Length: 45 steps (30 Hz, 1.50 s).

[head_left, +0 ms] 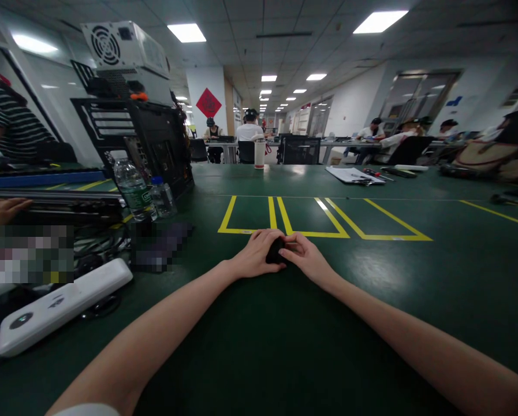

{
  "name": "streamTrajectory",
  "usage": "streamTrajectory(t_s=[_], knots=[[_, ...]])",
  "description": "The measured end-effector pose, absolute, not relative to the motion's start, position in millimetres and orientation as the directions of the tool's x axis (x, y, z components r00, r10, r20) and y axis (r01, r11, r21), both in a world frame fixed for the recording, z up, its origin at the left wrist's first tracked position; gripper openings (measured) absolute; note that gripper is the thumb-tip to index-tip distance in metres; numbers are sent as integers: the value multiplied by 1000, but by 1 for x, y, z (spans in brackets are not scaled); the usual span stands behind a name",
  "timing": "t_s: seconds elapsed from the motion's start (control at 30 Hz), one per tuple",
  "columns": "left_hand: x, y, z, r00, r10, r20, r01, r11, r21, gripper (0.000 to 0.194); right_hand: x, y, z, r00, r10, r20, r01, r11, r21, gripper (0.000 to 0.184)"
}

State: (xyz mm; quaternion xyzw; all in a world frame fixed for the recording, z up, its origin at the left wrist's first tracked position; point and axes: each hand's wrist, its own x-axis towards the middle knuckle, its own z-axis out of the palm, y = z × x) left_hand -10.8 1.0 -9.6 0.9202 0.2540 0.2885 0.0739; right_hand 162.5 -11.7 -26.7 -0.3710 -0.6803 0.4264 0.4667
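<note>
Between my two hands is a small black rounded object (275, 252), largely covered by my fingers, so its kind does not show. My left hand (254, 254) curls around its left side, fingers over the far edge and thumb along the near edge. From the right, my right hand (307, 259) grips it with thumb and bent fingers. Both hands are low over the green tabletop (280, 335), just in front of yellow tape outlines (284, 233).
To the left stand a computer case (155, 144) with a power supply (124, 45) on top, two plastic bottles (131, 188) and a white power strip (66, 306). Another person's hand (3, 211) lies further left. A white cup (259, 153) and clipboard (354, 175) sit behind.
</note>
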Motion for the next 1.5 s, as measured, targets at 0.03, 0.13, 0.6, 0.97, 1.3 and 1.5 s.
streamTrajectory(t_s=[0.03, 0.13, 0.6, 0.97, 1.3, 1.5], knots=[[-11, 2, -10, 703, 511, 495, 422, -860, 288, 59, 162, -12, -27, -284, 898, 335, 127, 381, -916, 20], [-10, 2, -10, 697, 519, 496, 421, -855, 303, 59, 161, -13, -28, -264, 896, 357, 156, 405, -901, 22], [-9, 4, -13, 673, 554, 489, 454, -832, 318, 57, 162, -16, -28, -334, 896, 294, 117, 349, -930, 25], [-8, 4, -13, 674, 544, 500, 442, -839, 317, 58, 158, -15, -24, -271, 919, 287, 217, 349, -912, 21], [-9, 1, -10, 682, 548, 485, 442, -837, 323, 59, 161, -20, -18, -379, 855, 355, 310, 479, -821, 13], [-9, 4, -13, 679, 545, 492, 448, -838, 310, 59, 162, -20, -19, -341, 870, 357, 375, 474, -796, 14]])
